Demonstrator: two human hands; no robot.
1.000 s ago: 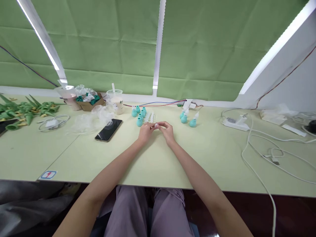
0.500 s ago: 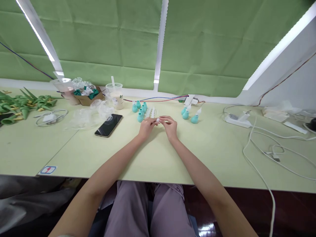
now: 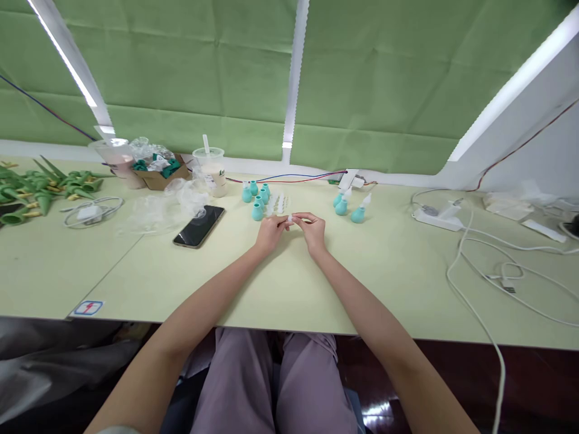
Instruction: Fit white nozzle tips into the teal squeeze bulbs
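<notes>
My left hand [image 3: 270,234] and my right hand [image 3: 313,231] meet above the middle of the table, fingertips pinched on one small white plastic piece [image 3: 290,218]. Fingers cover most of it, so its full shape is hidden. Just behind and left of my hands stand several teal rubber bulbs [image 3: 257,211] with open necks. Beside them lies a row of small white nozzle-like pieces [image 3: 281,202]. To the right of my right hand are teal bulbs fitted with white tips [image 3: 358,213].
A black phone [image 3: 199,226] and crumpled clear plastic bags [image 3: 158,211] lie on the left. Behind are a drink cup [image 3: 211,172] and a cardboard box [image 3: 158,179]. Green plastic parts [image 3: 49,187] cover the far left. A white power strip [image 3: 438,218] and loose cables [image 3: 474,301] lie right.
Both hands stay nearly in place, still pinching the small white piece, with only slight finger movement. The view shifts a little.
</notes>
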